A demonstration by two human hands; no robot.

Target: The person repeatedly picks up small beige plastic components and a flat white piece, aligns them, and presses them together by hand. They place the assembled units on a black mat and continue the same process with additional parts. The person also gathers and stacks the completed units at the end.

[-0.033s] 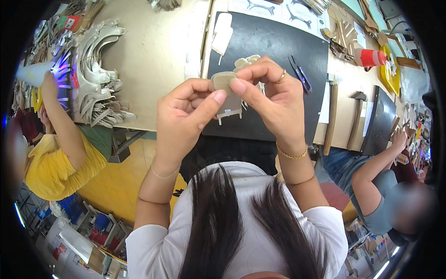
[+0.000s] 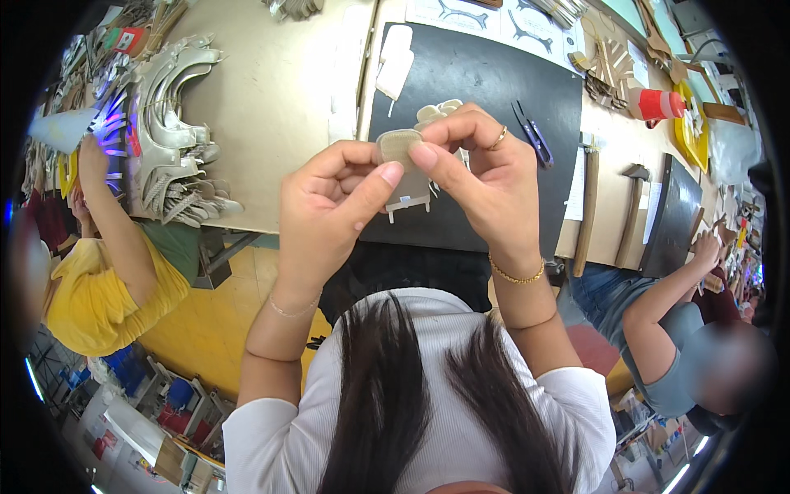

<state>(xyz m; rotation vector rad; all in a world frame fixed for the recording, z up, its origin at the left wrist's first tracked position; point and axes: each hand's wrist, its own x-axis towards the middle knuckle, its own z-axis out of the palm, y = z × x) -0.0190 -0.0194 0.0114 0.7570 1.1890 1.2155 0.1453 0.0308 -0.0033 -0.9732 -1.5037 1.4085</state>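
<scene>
Over the black mat (image 2: 485, 74), both my hands hold a small beige stitched piece (image 2: 398, 147) with a rounded top edge. My left hand (image 2: 325, 193) pinches its left side between thumb and forefinger. On its right side, the thumb and forefinger of my right hand (image 2: 498, 185) press together. A grey flat part (image 2: 407, 188) hangs below the stitched edge, and two short pale strips stick down from it. Just behind my fingers lie several beige rounded pieces (image 2: 440, 109), partly hidden by my right hand. Dark-handled thread snips (image 2: 536, 140) rest to the right, touched by neither hand.
Pale long pieces (image 2: 396, 66) lie at the mat's far left corner. Leftward sits a stack of beige curved pieces (image 2: 169, 115). Two hammers (image 2: 632, 210) and a red-and-white bottle (image 2: 657, 104) are on the right. Co-workers sit on both sides, one in a yellow shirt (image 2: 107, 300).
</scene>
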